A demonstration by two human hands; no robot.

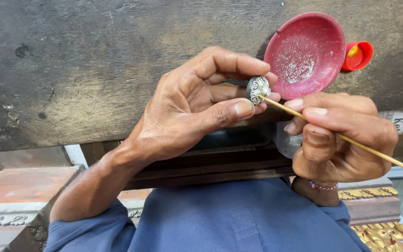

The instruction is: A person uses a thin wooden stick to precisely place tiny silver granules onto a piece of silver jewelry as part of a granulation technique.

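Head cam looking straight down here, only one view to go on. The left hand (190, 105) has its fingers (232, 65) closed around a small round dark piece with silver filigree (257, 89) on its face, pinched between the thumb below and the index and middle fingertips above, held up in the air just over the near edge of the counter (94, 70). The right hand (336, 137) has its fingers clamped on a thin wooden stick (350, 140), held kind of like a pencil, and the tip of that stick is touching the silver face of the piece, right at a little round bead-like spot. The stick runs off to the lower right past the hand. Just behind the piece, on the dark worn counter, sits a shallow red dish (304, 53) with some pale powdery or grainy residue inside, and a small red cap (357, 55) is right beside it, touching or nearly touching its right rim, can't quite tell. The right wrist has a thin beaded bracelet (323, 186). Blue sleeves (239, 219) fill the bottom of the frame, with carved, partly gold-painted stonework (378, 233) showing at the lower right.
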